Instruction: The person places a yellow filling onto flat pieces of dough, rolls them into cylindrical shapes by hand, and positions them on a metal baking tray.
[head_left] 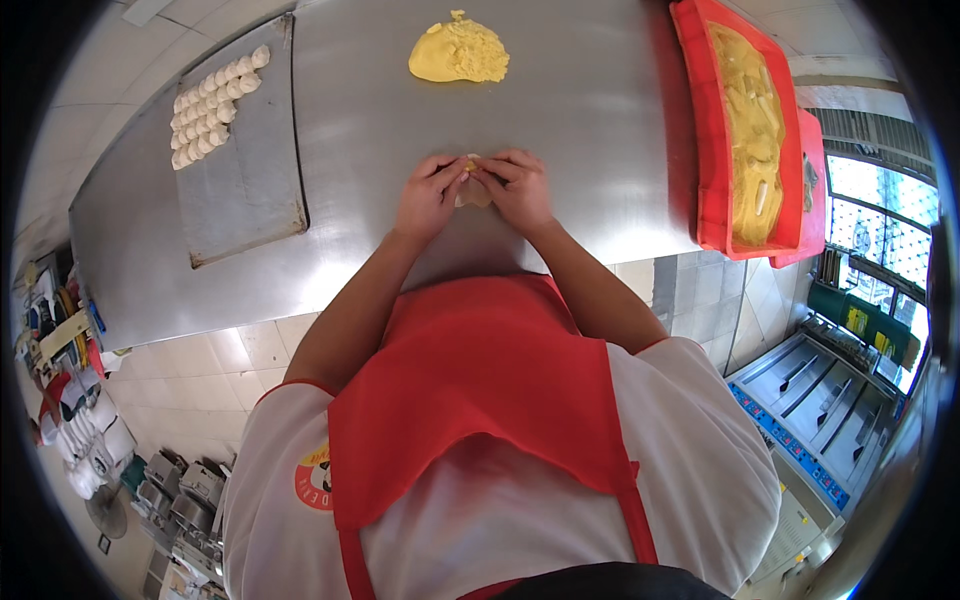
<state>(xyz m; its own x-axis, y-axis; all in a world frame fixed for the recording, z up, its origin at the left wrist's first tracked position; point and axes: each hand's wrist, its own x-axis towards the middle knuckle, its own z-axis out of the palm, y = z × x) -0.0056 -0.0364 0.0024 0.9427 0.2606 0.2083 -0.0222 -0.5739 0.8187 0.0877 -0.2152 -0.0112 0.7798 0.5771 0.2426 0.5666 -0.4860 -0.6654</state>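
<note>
Left hand [428, 195] and right hand [518, 188] pinch a small piece of dough [472, 190] with yellow filling, resting on the steel table [580, 130]; it looks soft, light and tearable, best held by its edges

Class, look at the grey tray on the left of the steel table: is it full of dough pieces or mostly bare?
Mostly bare. The dough pieces fill only the far end of the tray; the rest shows bare grey metal.
</note>
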